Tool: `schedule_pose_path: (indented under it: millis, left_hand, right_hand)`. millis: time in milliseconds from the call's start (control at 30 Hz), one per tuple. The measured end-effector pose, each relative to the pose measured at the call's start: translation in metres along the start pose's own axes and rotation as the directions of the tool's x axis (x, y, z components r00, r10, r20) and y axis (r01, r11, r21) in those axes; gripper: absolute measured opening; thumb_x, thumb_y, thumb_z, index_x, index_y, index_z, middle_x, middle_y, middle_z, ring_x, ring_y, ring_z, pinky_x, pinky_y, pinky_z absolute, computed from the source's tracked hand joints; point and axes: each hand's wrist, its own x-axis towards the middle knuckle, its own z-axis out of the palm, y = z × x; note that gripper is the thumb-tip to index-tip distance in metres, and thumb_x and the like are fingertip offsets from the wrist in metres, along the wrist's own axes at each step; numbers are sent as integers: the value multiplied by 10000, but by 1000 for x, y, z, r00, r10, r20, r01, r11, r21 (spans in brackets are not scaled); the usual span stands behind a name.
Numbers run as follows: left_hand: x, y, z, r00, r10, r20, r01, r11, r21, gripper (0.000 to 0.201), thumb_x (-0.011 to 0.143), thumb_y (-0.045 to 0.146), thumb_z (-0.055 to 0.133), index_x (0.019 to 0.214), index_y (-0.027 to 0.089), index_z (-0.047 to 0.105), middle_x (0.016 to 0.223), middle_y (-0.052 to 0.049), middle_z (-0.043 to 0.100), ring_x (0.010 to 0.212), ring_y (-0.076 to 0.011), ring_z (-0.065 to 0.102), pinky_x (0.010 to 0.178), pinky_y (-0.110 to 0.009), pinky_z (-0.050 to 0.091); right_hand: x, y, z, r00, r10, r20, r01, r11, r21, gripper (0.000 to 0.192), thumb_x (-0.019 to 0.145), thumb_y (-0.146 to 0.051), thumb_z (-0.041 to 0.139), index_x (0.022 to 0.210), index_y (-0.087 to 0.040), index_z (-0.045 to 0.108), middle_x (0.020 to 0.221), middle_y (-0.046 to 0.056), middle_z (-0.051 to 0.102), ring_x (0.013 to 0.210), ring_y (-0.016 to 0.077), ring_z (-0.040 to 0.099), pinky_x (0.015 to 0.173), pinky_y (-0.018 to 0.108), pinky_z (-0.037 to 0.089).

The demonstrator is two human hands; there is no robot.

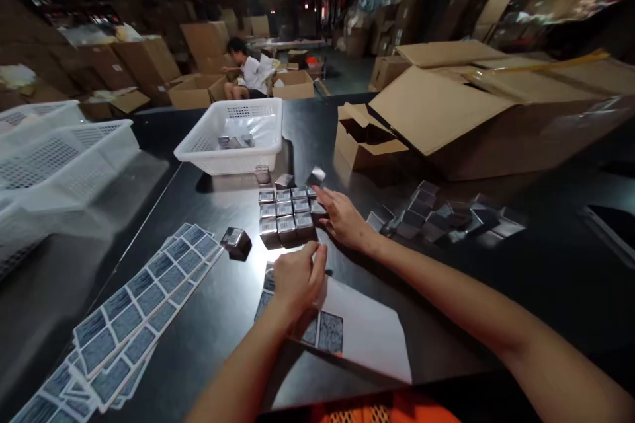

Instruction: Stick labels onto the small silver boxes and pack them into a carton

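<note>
A block of several small silver boxes (286, 213) stands in rows on the dark table (496, 291). My right hand (342, 217) rests flat against the block's right side, fingers apart. My left hand (297, 277) is loosely curled just in front of the block, over a white backing sheet (367, 330) that carries a few grey labels (330, 332); whether it pinches a label I cannot tell. One lone silver box (235, 240) lies tipped to the left of the block, and loose boxes (285, 180) sit behind it.
Label sheets (139, 307) fan out at the front left. A white basket (233, 135) holds a few boxes; more baskets (59, 158) stack at left. Loose silver boxes (446, 218) pile at right below open cartons (471, 112). A seated person (248, 73) works far behind.
</note>
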Motion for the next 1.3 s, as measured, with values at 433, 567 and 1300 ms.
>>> schedule_pose_path:
  millis: [433, 567, 1300]
  left_hand:
    - [3, 0, 0, 995, -41, 93, 89, 800, -593, 569, 680, 319, 864, 1197, 216, 651, 1088, -33, 724, 519, -64, 488, 466, -212, 343]
    - [-3, 1, 5, 999, 17, -38, -34, 865, -500, 487, 719, 263, 843, 1159, 227, 638, 1088, -10, 703, 486, -35, 413, 445, -202, 333]
    - [-18, 7, 6, 922, 340, -186, -355, 934, -49, 446, 790, 203, 792, 1180, 212, 575, 1088, -41, 694, 919, -178, 688, 596, -219, 488]
  right_hand:
    - [-88, -45, -51, 969, -142, -201, 203, 921, 331, 539, 795, -190, 733, 1214, -375, 449, 1401, 56, 495, 1265, 240, 608, 975, 469, 600]
    - [-87, -56, -90, 951, 128, -280, 10, 896, 444, 490, 777, -196, 829, 1173, -344, 580, 1490, 56, 402, 1392, 298, 500, 1096, 512, 519]
    - [-88, -66, -79, 753, 567, 334, -592, 363, 719, 382, 820, -376, 793, 1098, -242, 568, 1101, 55, 594, 864, 151, 682, 796, 341, 607]
